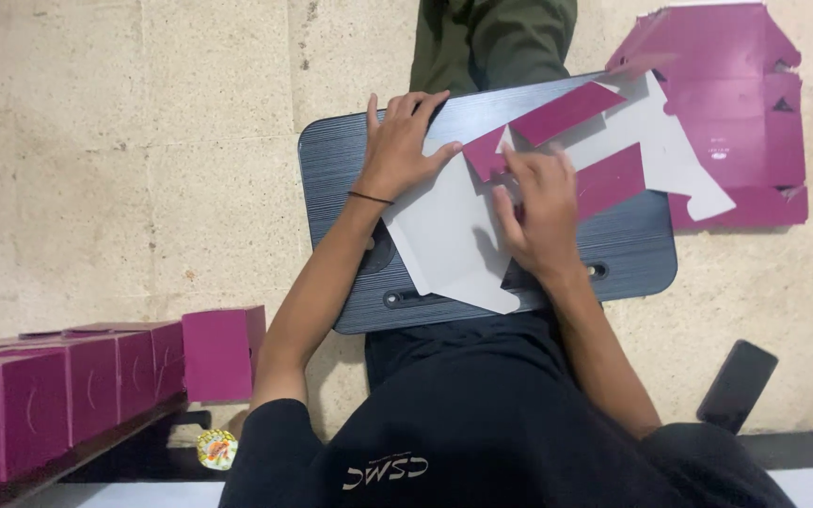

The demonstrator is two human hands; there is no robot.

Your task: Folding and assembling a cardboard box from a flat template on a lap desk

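We see a row of folded magenta boxes (58, 395) lined up at the lower left on a low wooden shelf (96, 447); all are closed, so we cannot tell whether anything is in them. A flat, unfolded magenta carton (736, 103) lies on the floor at the upper right.

On the dark lap desk (632, 249) lies a flat carton blank (463, 235), white side up, with magenta flaps folded over near its upper right. Its long axis runs diagonally, from the lower left near the body up to the right, where it overhangs the desk's edge.

Our left hand (402, 146) lies palm down with fingers spread open, pressing flat on the desk and the blank's upper left edge; a dark band circles its wrist. Our right hand (540, 212) rests on the middle of the blank, fingers bent and pinching a magenta flap at the fold. Both forearms reach forward from the body. A dark phone (738, 384) lies on the floor at the right.
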